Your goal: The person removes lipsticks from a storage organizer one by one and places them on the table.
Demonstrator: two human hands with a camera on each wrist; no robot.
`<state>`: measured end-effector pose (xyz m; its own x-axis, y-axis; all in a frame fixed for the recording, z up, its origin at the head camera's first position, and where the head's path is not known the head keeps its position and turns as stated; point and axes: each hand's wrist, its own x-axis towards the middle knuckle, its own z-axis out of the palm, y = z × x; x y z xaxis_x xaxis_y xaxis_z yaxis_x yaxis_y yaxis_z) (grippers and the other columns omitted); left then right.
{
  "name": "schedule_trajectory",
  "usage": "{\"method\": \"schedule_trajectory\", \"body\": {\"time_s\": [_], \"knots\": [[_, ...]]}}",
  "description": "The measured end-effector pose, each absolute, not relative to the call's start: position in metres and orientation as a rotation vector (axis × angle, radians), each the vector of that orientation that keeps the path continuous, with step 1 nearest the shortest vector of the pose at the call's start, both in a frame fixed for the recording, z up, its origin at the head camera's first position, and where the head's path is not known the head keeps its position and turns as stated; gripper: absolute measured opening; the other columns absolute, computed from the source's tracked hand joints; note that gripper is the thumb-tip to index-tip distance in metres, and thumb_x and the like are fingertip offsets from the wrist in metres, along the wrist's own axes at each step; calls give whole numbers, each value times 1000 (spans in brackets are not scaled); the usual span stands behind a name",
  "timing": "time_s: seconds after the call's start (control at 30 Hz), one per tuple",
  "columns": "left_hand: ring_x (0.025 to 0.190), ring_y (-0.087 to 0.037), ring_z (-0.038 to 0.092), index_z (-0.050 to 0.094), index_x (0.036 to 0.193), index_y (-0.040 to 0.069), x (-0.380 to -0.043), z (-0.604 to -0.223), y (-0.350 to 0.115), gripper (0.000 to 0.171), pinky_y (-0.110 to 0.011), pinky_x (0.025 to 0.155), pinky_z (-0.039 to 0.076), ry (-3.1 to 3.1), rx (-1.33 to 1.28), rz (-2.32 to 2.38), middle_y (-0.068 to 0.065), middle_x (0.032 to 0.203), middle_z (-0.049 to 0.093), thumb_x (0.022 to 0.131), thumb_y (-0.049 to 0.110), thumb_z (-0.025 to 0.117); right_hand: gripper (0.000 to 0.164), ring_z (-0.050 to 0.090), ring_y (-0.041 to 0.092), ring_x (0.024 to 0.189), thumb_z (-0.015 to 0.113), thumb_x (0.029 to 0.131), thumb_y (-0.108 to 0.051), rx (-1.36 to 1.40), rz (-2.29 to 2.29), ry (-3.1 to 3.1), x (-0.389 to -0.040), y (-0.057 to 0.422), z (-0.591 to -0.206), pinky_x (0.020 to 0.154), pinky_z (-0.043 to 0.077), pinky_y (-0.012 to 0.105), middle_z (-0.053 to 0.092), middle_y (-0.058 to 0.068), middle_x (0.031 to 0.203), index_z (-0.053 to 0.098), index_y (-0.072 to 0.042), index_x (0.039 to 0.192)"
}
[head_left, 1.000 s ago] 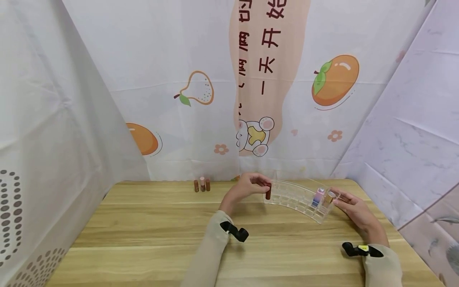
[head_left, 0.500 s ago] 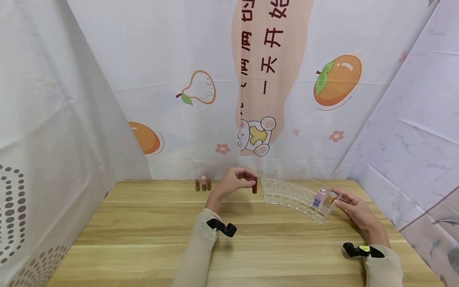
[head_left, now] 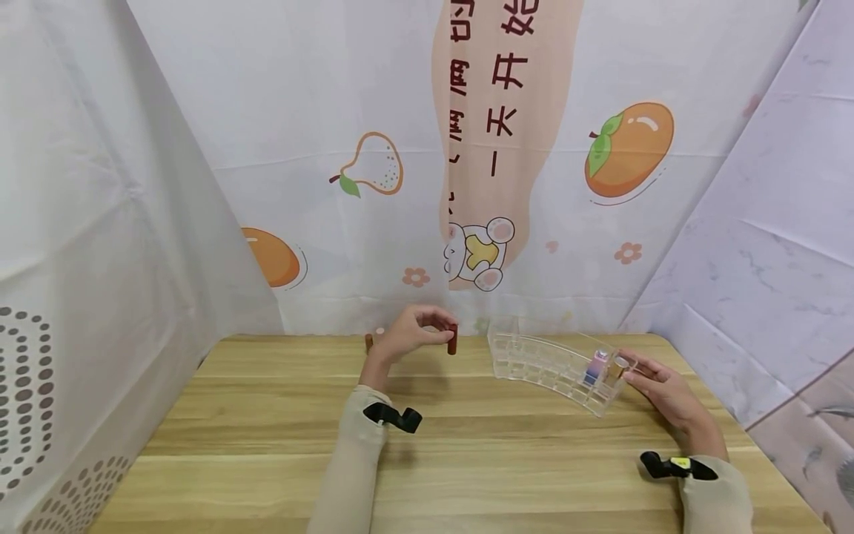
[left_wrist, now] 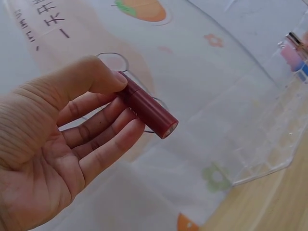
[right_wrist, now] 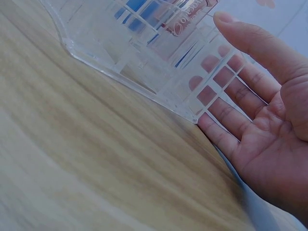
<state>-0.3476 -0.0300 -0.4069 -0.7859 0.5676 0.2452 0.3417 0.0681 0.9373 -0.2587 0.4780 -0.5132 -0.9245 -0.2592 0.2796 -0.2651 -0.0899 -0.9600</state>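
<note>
My left hand [head_left: 412,334] pinches a dark red lipstick tube [left_wrist: 150,111] between thumb and fingers, held up off the table to the left of a clear acrylic organizer [head_left: 539,377]. The organizer is curved and divided into small compartments. At its right end my right hand [head_left: 660,389] grips the end wall, thumb on the near side and fingers showing through the clear plastic in the right wrist view. Two tubes stand in that end: a pink-and-blue one [head_left: 596,367] and a gold-brown one with a pale top [head_left: 617,367].
Behind my left wrist, a brown tube [head_left: 369,342] stands at the table's back edge, with a pink cap [head_left: 380,331] just showing beside it. My left arm hides the rest there. A printed white curtain [head_left: 347,245] hangs behind the wooden table [head_left: 507,460].
My left hand has moved left, away from the organizer's left end, carrying the dark red lipstick, and now covers most of the standing tubes. My right hand stays at the organizer's right end.
</note>
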Motion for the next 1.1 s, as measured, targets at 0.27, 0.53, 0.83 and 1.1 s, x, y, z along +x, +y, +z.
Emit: {"method": "schedule_trajectory", "body": {"time_s": [0.27, 0.53, 0.83, 1.1], "knots": [[94, -17, 67, 72, 115, -4, -348, -406, -54, 26, -28, 81, 56, 2211, 888, 1826, -9, 103, 74, 90, 3, 74, 49, 61, -5, 119, 45, 101, 13, 546, 2214, -2135, -257, 478, -515, 96, 50, 12, 64, -17, 136, 51, -3, 147], [75, -13, 65, 72, 117, 3, -347, -402, -80, 27, -24, 54, 47, 2323, 766, 1818, -6, 102, 73, 92, 12, 76, 50, 62, -3, 118, 45, 101, 14, 580, 2214, -2132, -256, 476, -514, 96, 51, 12, 65, -15, 136, 53, -3, 147], [92, -20, 68, 72, 114, 0, -347, -401, -99, 24, -31, 81, 56, 2356, 783, 1875, -5, 100, 73, 93, 9, 74, 49, 61, -3, 118, 43, 101, 14, 579, 2211, -2128, -258, 478, -514, 97, 50, 12, 65, -16, 136, 52, -1, 147], [90, -18, 68, 73, 112, 2, -348, -403, -113, 20, -28, 75, 55, 2400, 762, 1894, 0, 97, 72, 93, 9, 74, 49, 60, -4, 119, 44, 101, 14, 563, 2199, -2135, -257, 476, -512, 96, 50, 12, 65, -15, 136, 54, -4, 146]]}}
